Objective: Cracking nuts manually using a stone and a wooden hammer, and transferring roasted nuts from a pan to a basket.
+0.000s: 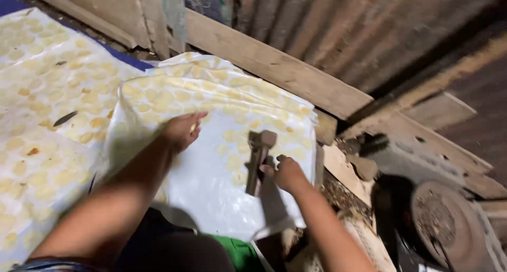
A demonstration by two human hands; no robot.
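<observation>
The left hand [182,130] presses flat on a white sheet [211,171] dotted with yellow discs, fingers spread. The right hand [285,172] is clamped round a wooden mallet [257,158], upright on the sheet. Many discs lie flattened already; another covered sheet [42,92] lies alongside.

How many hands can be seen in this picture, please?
2. The left hand rests on the white sheet with yellow discs; the right hand grips a dark tool over it. No others are visible.
</observation>
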